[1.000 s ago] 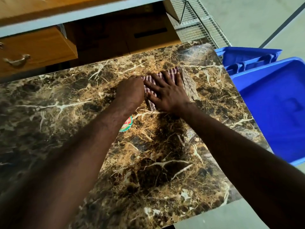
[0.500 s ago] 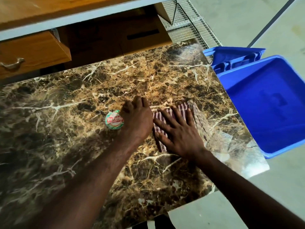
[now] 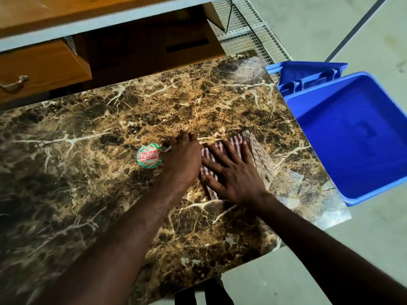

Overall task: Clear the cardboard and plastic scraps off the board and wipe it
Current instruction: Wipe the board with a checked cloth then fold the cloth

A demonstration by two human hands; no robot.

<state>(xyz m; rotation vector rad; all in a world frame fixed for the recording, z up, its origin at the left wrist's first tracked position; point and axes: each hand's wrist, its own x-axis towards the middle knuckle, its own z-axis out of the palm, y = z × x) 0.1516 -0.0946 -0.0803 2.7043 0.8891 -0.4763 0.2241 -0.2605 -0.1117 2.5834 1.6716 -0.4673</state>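
Observation:
A brown marble-patterned board fills most of the view. On its right half lies a folded striped cloth. My right hand presses flat on the cloth with fingers spread. My left hand lies just left of it, fingers on the cloth's left edge and pointing away from me. A round red-and-green sticker is stuck on the board right beside my left hand. I see no cardboard or plastic scraps on the board.
A blue plastic bin with its lid open stands off the board's right edge. Wooden drawers and a cabinet run behind the board. Wire mesh lies at the back right. Pale floor lies to the right and below.
Both hands slid the cloth toward me across the board, from near its far edge to its right middle. The sticker, covered by my left forearm before, now shows.

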